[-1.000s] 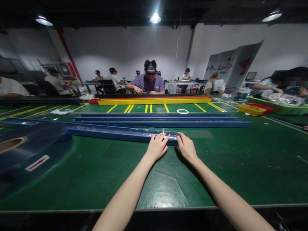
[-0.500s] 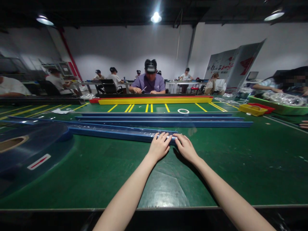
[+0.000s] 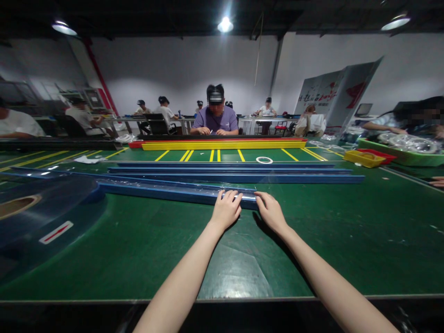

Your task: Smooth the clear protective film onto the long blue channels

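A long blue channel strip lies slantwise across the table, with clear plastic film along its trough. My left hand is closed over the near wall of this strip close to its right end, fingertips on the film inside. At the very end of the strip, my right hand has its fingers curled against the tip; whether they also pinch the film is hidden. A large roll of clear film with a red-arrow label lies at the left, beside the strip's other end.
Several more blue strips lie just behind. Farther back are a yellow strip, a white ring, a yellow tray and a green tray of coiled items. A person sits opposite; a co-worker's hand shows at right.
My right hand has shifted right to the end of the strip, and my left hand slightly left, so the gap between them has widened. The person opposite has lowered their hands.
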